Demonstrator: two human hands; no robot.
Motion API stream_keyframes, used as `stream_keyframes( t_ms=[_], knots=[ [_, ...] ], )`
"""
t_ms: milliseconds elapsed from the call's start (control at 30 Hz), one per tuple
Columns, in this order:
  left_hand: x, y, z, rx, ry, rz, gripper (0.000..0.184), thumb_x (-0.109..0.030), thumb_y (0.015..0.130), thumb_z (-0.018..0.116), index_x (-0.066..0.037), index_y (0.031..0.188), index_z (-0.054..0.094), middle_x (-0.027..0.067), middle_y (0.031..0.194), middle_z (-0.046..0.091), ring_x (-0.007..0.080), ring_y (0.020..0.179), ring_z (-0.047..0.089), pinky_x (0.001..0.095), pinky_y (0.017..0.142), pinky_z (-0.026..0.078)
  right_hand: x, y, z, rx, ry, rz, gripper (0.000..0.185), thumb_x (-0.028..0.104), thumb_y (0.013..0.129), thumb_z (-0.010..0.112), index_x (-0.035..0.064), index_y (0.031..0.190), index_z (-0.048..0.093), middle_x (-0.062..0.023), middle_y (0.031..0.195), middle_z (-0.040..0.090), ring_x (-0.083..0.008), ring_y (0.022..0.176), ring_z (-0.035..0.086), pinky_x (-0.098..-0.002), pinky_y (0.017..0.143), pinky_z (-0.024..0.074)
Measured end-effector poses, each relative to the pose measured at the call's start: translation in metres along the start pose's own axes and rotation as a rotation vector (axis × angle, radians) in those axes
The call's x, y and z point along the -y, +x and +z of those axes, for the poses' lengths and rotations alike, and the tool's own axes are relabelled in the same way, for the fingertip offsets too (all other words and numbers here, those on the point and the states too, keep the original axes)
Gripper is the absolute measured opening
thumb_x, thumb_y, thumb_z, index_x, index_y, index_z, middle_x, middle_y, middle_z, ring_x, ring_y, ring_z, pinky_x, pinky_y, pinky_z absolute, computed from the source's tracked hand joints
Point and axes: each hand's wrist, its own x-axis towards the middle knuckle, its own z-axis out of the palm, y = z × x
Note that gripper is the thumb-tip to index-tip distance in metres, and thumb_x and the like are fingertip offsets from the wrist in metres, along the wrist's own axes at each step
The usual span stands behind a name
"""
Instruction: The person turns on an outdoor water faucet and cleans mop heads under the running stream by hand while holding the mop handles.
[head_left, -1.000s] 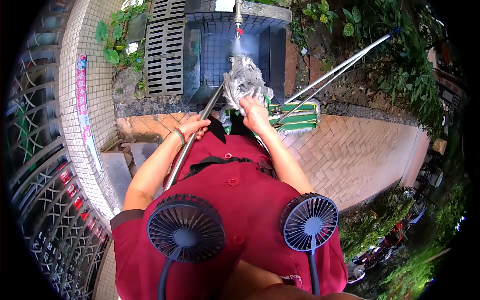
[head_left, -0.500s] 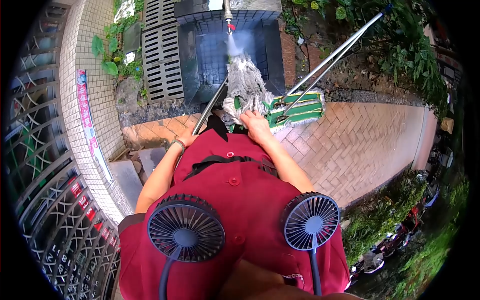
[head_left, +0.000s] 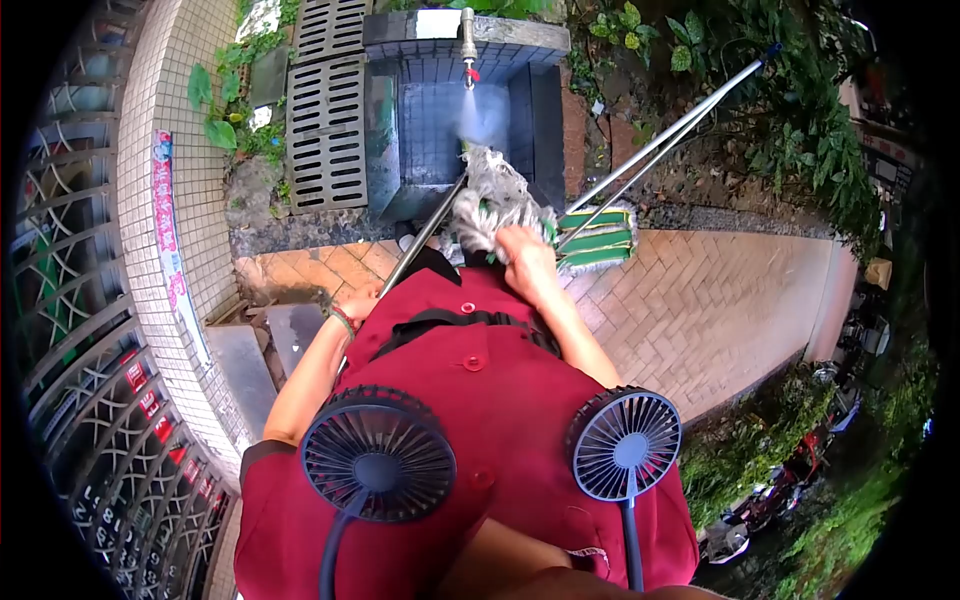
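Observation:
A grey, shaggy mop head (head_left: 495,195) with bits of green lies at the near edge of a dark tiled basin (head_left: 420,125). My right hand (head_left: 527,258) is closed on the near part of its strands. On the left, my left hand (head_left: 360,302) wraps round a metal pole (head_left: 428,228), which slants up toward the mop head; where they join is hidden. Water sprays from a tap (head_left: 469,50) with a red lever, down into the basin just beyond the strands.
Right of the basin lie green-striped flat mop heads (head_left: 600,245) with metal poles (head_left: 670,140) reaching toward the shrubs (head_left: 820,140). A slotted drain grate (head_left: 327,135) is on the left, beside a tiled wall (head_left: 200,130). Brick paving (head_left: 720,290) spreads to the right.
The mop head has come back toward me, out of the spray, and looks more bunched up. My right hand keeps its grip; my left hand is slightly lower along the pole.

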Motion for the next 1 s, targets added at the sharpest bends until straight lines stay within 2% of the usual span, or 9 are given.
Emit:
stream_keyframes(
  t_ms=[67, 100, 233, 333, 467, 567, 800, 933, 1000],
  knots=[
    [-0.006, 0.004, 0.004, 0.003, 0.000, 0.044, 0.035, -0.016, 0.076, 0.065, -0.002, 0.107, 0.056, 0.0002, 0.086, 0.061, 0.0075, 0.074, 0.054, 0.0224, 0.062, 0.045, -0.004, 0.026, -0.013, -0.048, -0.064, -0.046, 0.025, -0.005, 0.061, 0.049, 0.0067, 0.083, 0.051, -0.0101, 0.082, 0.054, -0.0331, 0.082, 0.052, -0.0430, 0.064, 0.0459],
    [-0.007, 0.008, 0.004, -0.069, 0.072, 0.015, 0.035, -0.014, 0.077, 0.065, -0.003, 0.109, 0.056, 0.0007, 0.088, 0.060, 0.0080, 0.076, 0.055, 0.0231, 0.064, 0.046, -0.005, 0.036, -0.018, -0.049, -0.083, -0.038, 0.025, -0.005, 0.061, 0.048, 0.0065, 0.083, 0.051, -0.0107, 0.082, 0.054, -0.0336, 0.081, 0.052, -0.0430, 0.065, 0.0458],
    [0.016, 0.045, -0.006, 0.036, -0.044, 0.199, 0.031, -0.011, 0.080, 0.062, -0.003, 0.109, 0.055, 0.0026, 0.091, 0.060, 0.0090, 0.077, 0.057, 0.0249, 0.065, 0.048, 0.003, 0.052, -0.019, -0.022, -0.183, -0.119, 0.030, -0.005, 0.060, 0.050, 0.0084, 0.087, 0.053, -0.0083, 0.085, 0.054, -0.0310, 0.084, 0.053, -0.0395, 0.067, 0.0471],
    [0.011, 0.060, -0.007, -0.026, -0.125, 0.106, 0.021, -0.011, 0.078, 0.061, -0.001, 0.097, 0.059, 0.0027, 0.082, 0.061, 0.0088, 0.072, 0.056, 0.0252, 0.062, 0.047, 0.000, 0.057, 0.003, 0.010, -0.136, -0.151, 0.031, -0.005, 0.060, 0.050, 0.0082, 0.087, 0.054, -0.0082, 0.085, 0.054, -0.0308, 0.083, 0.052, -0.0393, 0.067, 0.0472],
    [-0.007, 0.070, -0.007, -0.093, 0.052, 0.135, 0.020, -0.011, 0.078, 0.059, 0.001, 0.094, 0.058, 0.0047, 0.082, 0.060, 0.0107, 0.072, 0.055, 0.0265, 0.062, 0.047, -0.013, 0.063, 0.030, 0.101, -0.107, -0.103, 0.030, -0.004, 0.062, 0.051, 0.0090, 0.088, 0.052, -0.0079, 0.087, 0.053, -0.0313, 0.085, 0.052, -0.0416, 0.065, 0.0472],
    [0.035, 0.107, -0.024, -0.124, 0.115, 0.260, 0.021, -0.010, 0.077, 0.058, 0.001, 0.094, 0.058, 0.0046, 0.082, 0.061, 0.0113, 0.072, 0.055, 0.0271, 0.062, 0.047, -0.021, 0.071, 0.027, 0.101, -0.074, -0.119, 0.030, -0.004, 0.062, 0.051, 0.0094, 0.088, 0.054, -0.0076, 0.086, 0.054, -0.0312, 0.085, 0.053, -0.0418, 0.063, 0.0478],
    [-0.005, 0.103, -0.028, -0.052, -0.005, 0.223, 0.022, -0.015, 0.077, 0.060, 0.000, 0.093, 0.059, 0.0018, 0.080, 0.060, 0.0091, 0.071, 0.055, 0.0259, 0.061, 0.046, -0.028, 0.137, -0.007, 0.109, -0.117, -0.201, 0.028, 0.000, 0.062, 0.053, 0.0107, 0.087, 0.056, -0.0073, 0.082, 0.056, -0.0290, 0.085, 0.055, -0.0413, 0.066, 0.0472],
    [-0.026, 0.102, -0.027, -0.128, 0.046, 0.206, 0.022, -0.020, 0.078, 0.061, -0.001, 0.089, 0.058, 0.0009, 0.077, 0.059, 0.0078, 0.069, 0.053, 0.0248, 0.059, 0.045, -0.031, 0.183, -0.032, 0.108, -0.095, -0.218, 0.027, -0.002, 0.061, 0.051, 0.0092, 0.085, 0.055, -0.0079, 0.086, 0.059, -0.0298, 0.088, 0.056, -0.0401, 0.070, 0.0467],
    [-0.041, 0.095, -0.023, -0.122, 0.041, 0.154, 0.022, -0.022, 0.079, 0.061, -0.001, 0.087, 0.058, 0.0008, 0.076, 0.058, 0.0074, 0.068, 0.053, 0.0241, 0.058, 0.044, -0.035, 0.200, -0.041, 0.124, -0.107, -0.203, 0.023, 0.002, 0.065, 0.052, 0.0122, 0.085, 0.057, -0.0080, 0.086, 0.060, -0.0307, 0.086, 0.057, -0.0393, 0.070, 0.0464]
  ],
)
